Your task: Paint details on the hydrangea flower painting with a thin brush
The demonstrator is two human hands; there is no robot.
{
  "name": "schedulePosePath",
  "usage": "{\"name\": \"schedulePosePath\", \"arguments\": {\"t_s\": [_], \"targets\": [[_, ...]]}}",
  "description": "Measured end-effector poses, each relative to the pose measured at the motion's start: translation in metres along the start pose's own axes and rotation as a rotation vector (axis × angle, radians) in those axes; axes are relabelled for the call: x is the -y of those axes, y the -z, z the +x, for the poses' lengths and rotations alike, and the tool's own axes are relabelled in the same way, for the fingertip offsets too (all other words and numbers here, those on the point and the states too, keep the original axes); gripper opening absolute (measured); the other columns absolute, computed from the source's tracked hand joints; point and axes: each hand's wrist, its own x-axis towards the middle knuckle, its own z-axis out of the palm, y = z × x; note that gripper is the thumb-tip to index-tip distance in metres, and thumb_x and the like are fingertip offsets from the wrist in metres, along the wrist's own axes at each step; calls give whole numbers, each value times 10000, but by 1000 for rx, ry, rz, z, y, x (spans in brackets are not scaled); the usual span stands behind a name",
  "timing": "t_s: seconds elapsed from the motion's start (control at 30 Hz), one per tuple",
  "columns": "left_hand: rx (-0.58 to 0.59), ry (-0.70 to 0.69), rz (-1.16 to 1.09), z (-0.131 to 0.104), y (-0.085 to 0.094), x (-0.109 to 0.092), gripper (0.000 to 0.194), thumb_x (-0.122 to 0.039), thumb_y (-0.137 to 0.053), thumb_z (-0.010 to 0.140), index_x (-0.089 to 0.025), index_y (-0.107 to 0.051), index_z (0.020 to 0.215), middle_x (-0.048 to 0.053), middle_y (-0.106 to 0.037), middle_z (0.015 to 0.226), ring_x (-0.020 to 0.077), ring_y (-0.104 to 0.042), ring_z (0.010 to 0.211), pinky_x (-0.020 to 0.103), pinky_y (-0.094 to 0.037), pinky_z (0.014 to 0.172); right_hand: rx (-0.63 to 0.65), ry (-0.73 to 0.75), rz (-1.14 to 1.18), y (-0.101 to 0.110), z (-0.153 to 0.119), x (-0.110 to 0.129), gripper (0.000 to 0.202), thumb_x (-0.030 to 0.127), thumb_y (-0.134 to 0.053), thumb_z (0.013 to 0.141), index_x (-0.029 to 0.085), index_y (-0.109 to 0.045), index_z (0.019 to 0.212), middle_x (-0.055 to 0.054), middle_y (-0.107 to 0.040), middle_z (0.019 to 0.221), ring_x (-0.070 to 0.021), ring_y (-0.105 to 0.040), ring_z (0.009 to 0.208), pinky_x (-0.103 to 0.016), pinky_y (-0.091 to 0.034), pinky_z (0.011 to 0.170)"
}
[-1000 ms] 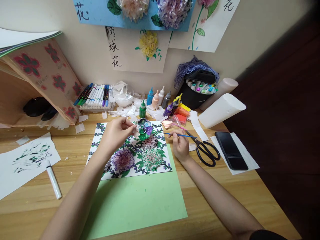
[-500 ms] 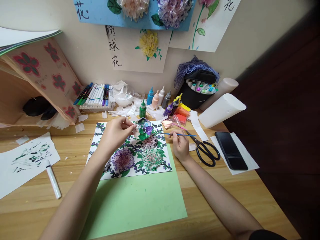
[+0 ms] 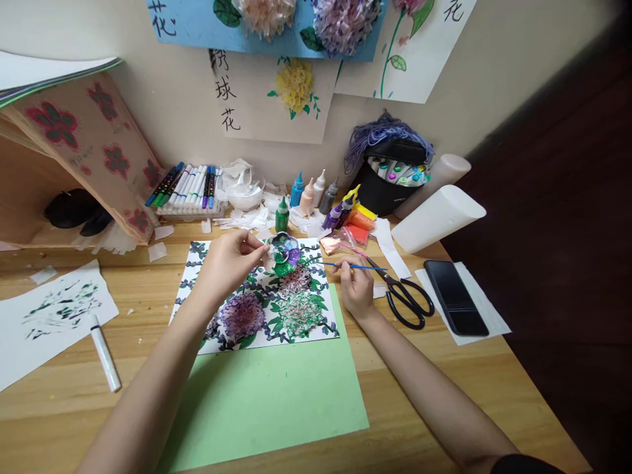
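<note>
My left hand [image 3: 240, 258] pinches the rim of a small paint palette [image 3: 285, 254], smeared with green, purple and white, and holds it tilted above the picture. In my right hand [image 3: 354, 283] is a thin blue paintbrush [image 3: 368, 267], its tip pointing left beside the palette. Below lies a white sheet with paper flowers [image 3: 271, 332], purple, pink and green, among painted leaves and dark vines. That sheet rests on a larger light green sheet [image 3: 291, 408]. My left forearm hides part of the picture's left side.
Black-handled scissors [image 3: 407, 299] and a phone [image 3: 457, 299] lie to the right. Behind stand a green paint bottle [image 3: 282, 215], other bottles, a marker rack [image 3: 190, 191] and a black pen bag [image 3: 382, 176]. A white marker [image 3: 105, 355] and paint-marked paper [image 3: 59, 316] are left.
</note>
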Motion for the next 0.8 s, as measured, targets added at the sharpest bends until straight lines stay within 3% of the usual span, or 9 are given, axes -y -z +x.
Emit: {"name": "schedulePosePath", "arguments": {"t_s": [0.17,0.43,0.8], "targets": [[1,9,-24,1,0,1,237,-428,-616,751,-193,-599,725,50,-720,701,205,-670,647,296,-492,600,-1,47,33,1,0,2,189,181,-385,915,224,-541,818,-11,-597,733,-180,-561,757,-343,-445,726],[-1,19,-12,0,2,0,237,-428,-625,743,-194,-596,718,45,-721,690,207,-670,640,293,-486,589,105,45,52,-1,2,4,182,174,-396,914,220,-544,818,-18,-593,751,-179,-558,775,-340,-440,735],[-2,10,-9,0,1,0,229,-420,-617,748,-193,-596,720,49,-721,697,200,-668,642,295,-487,598,77,36,39,0,2,3,198,183,-392,913,224,-538,786,-19,-591,738,-184,-559,773,-345,-440,732]]}}
